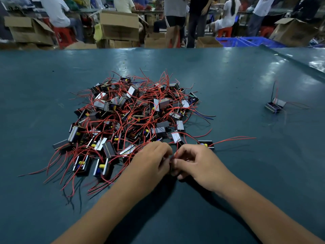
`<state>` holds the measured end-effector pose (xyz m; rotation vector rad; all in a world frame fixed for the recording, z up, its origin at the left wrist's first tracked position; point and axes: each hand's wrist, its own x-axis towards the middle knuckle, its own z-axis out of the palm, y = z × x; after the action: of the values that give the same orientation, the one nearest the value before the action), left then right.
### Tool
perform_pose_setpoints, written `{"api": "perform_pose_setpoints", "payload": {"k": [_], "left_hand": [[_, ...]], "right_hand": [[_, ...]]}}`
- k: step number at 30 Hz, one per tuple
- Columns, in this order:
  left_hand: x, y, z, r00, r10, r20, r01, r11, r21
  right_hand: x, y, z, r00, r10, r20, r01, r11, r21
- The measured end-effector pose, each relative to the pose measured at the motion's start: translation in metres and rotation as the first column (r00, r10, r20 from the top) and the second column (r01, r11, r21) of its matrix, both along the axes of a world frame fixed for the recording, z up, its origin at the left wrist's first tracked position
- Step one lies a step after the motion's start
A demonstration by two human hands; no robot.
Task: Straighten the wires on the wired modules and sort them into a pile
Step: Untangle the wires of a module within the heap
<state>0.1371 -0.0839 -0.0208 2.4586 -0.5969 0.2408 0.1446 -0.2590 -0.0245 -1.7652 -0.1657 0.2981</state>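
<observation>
Item, nearest: left hand (151, 161) and right hand (191, 162), fingertips together, pinching one red wire (176, 152) between them; its module is hidden. Wires likely thin and springy; modules light, rigid, best held by the body. Unsorted heap (133, 118) on the bench (228, 173): several dozen, uncountable. Sorted pile (275, 105), far right: apparently two modules.

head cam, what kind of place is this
Likely a factory assembly floor: a heap of wired modules on a long green worktable, stacked cardboard boxes and other workers on red stools behind.
</observation>
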Motion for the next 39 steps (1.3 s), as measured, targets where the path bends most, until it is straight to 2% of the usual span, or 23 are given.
{"api": "perform_pose_setpoints", "payload": {"k": [4,7,14,19,22,25,30,36,39], "left_hand": [[0.010,0.018,-0.002,0.982,-0.139,-0.130,0.136,0.990,-0.030],[0.012,0.023,-0.004,0.971,-0.132,-0.198,0.129,0.991,-0.030],[0.007,0.016,-0.003,0.981,-0.045,-0.189,0.033,0.997,-0.067],[0.005,0.015,-0.004,0.979,-0.026,-0.201,0.006,0.995,-0.100],[0.004,0.016,-0.005,0.978,-0.036,-0.204,0.014,0.994,-0.110],[0.004,0.017,-0.006,0.978,-0.068,-0.198,0.051,0.994,-0.092],[0.003,0.016,-0.006,0.976,-0.120,-0.181,0.111,0.992,-0.062],[0.003,0.017,-0.005,0.973,-0.151,-0.176,0.135,0.985,-0.103],[0.003,0.016,-0.005,0.975,-0.145,-0.171,0.116,0.979,-0.170]], "right_hand": [[0.003,-0.005,0.000,0.999,-0.029,-0.015,0.029,1.000,0.011],[0.004,-0.009,0.000,0.998,-0.045,-0.032,0.045,0.999,-0.006],[0.007,-0.017,0.003,0.998,-0.062,-0.028,0.060,0.995,-0.076],[0.005,-0.022,0.012,0.996,0.051,0.072,-0.032,0.969,-0.244],[0.007,-0.024,0.012,0.993,0.007,0.114,0.024,0.962,-0.270],[0.010,-0.025,0.008,0.990,-0.064,0.125,0.094,0.962,-0.255],[0.012,-0.024,0.005,0.989,-0.083,0.121,0.108,0.969,-0.221],[0.010,-0.021,0.005,0.995,-0.071,0.075,0.073,0.997,-0.017],[0.009,-0.020,0.007,0.998,-0.065,0.028,0.063,0.996,0.065]]}}
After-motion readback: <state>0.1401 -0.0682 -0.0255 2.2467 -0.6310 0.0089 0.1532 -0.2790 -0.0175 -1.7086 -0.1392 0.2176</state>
